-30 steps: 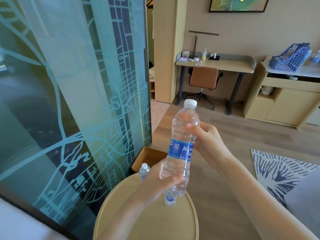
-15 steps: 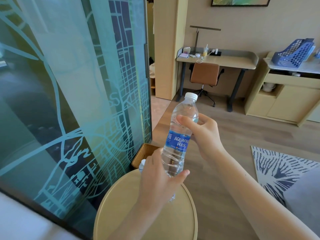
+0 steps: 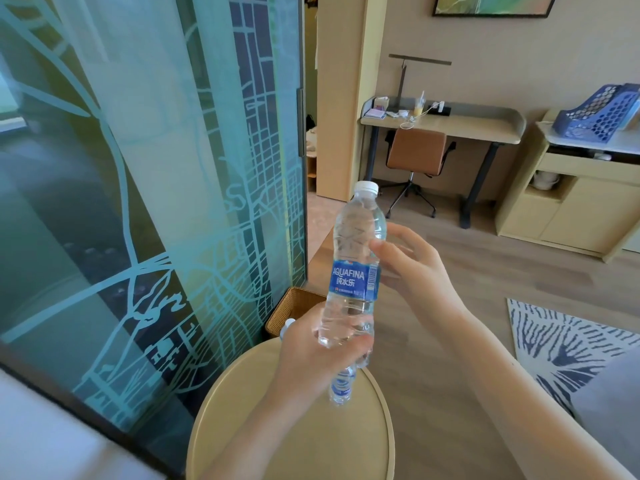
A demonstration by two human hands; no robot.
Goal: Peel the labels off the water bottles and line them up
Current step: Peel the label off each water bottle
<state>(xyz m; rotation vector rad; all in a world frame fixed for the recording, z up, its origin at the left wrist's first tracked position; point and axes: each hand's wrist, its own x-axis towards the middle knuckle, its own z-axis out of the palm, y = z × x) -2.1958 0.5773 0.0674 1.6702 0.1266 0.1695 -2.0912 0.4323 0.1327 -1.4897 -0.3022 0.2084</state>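
One bottle (image 3: 358, 233), gripped by left hand (image 3: 308, 358), right hand (image 3: 417, 271)

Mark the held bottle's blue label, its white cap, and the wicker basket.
blue label (image 3: 353, 280), head view, on the brand lettering.
white cap (image 3: 365, 187), head view, middle of its side.
wicker basket (image 3: 281, 310), head view, its woven wall.

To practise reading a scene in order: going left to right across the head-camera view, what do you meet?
patterned teal glass partition → brown woven basket → clear plastic water bottle with a blue label → brown swivel desk chair → blue perforated plastic tray
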